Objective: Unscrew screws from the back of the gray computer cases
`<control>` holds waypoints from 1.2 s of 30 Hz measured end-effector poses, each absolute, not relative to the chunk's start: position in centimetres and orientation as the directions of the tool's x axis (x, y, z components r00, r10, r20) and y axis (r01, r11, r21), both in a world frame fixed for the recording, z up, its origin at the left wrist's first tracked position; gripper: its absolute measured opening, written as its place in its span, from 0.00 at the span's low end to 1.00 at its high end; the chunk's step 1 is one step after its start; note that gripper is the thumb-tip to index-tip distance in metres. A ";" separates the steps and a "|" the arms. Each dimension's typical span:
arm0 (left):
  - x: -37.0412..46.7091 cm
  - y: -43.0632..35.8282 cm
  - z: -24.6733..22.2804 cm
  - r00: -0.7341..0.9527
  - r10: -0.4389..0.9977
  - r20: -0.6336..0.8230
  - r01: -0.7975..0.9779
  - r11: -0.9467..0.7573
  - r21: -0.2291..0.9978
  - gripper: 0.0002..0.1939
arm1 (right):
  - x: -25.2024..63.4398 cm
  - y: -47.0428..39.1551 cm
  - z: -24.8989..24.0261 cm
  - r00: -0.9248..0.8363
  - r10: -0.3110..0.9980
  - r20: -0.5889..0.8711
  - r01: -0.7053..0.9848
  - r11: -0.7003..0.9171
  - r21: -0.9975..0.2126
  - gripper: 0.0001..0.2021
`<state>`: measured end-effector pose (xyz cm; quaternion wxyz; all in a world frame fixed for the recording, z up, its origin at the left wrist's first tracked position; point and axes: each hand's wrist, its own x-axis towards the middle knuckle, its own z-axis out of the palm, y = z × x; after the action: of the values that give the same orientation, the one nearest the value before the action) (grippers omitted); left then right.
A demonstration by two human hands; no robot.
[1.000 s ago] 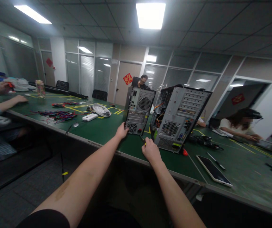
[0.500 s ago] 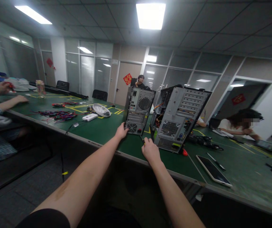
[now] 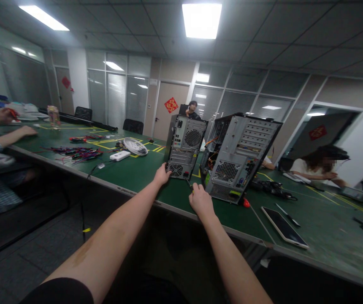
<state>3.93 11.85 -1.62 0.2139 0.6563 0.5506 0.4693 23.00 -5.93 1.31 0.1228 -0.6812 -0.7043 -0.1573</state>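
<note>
A computer tower (image 3: pixel 186 145) stands upright with its back panel, fan grille and ports facing me. My left hand (image 3: pixel 162 174) grips its lower left edge, thumb on the back panel and the other fingers hidden along the side. In my right hand (image 3: pixel 201 200) is a screwdriver (image 3: pixel 188 184), its thin shaft pointing at the bottom right of that panel. Most of its handle is hidden in my closed fingers, and I cannot tell whether the tip touches a screw. Right of it stands a larger computer tower (image 3: pixel 228 171), its side open and inner wires showing.
On the green table (image 3: pixel 143 181) lie a phone (image 3: pixel 284 227), a pen-like tool (image 3: pixel 287 214), black cables (image 3: pixel 273 189) and a red object (image 3: pixel 246 203). Leftward are a white power strip (image 3: pixel 120 156), a white oval basket (image 3: pixel 135 146) and bundled wires (image 3: pixel 77 153). Other people sit around.
My hands, the screwdriver and both towers look the same as before. The person behind the smaller tower has shifted slightly to the right.
</note>
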 end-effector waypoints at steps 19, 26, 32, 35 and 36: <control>4.0 11.3 -1.1 -0.044 0.928 0.371 0.548 -0.288 0.785 0.34 | 21.8 -5.7 1.4 -0.036 0.949 0.312 0.999 0.026 0.038 0.19; 4.0 11.8 -1.5 -0.043 0.924 0.380 0.532 -0.301 0.792 0.35 | 22.0 -6.1 1.1 0.029 0.943 0.331 1.000 -0.022 -0.022 0.16; 4.0 11.8 -1.5 -0.054 0.924 0.378 0.529 -0.295 0.796 0.35 | 21.8 -6.4 1.5 0.005 0.931 0.366 1.000 -0.013 0.020 0.20; 4.1 11.6 -1.4 -0.052 0.925 0.376 0.544 -0.290 0.788 0.34 | 21.8 -6.5 1.5 0.003 0.928 0.373 1.000 -0.013 0.025 0.20; 4.1 11.6 -1.4 -0.049 0.925 0.378 0.548 -0.291 0.784 0.34 | 21.9 -6.5 1.5 0.008 0.927 0.374 1.000 -0.017 0.021 0.20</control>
<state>4.06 11.59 -1.35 0.2047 0.6584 0.5591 0.4605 21.85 -6.53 1.47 0.1263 -0.6986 -0.6895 -0.1433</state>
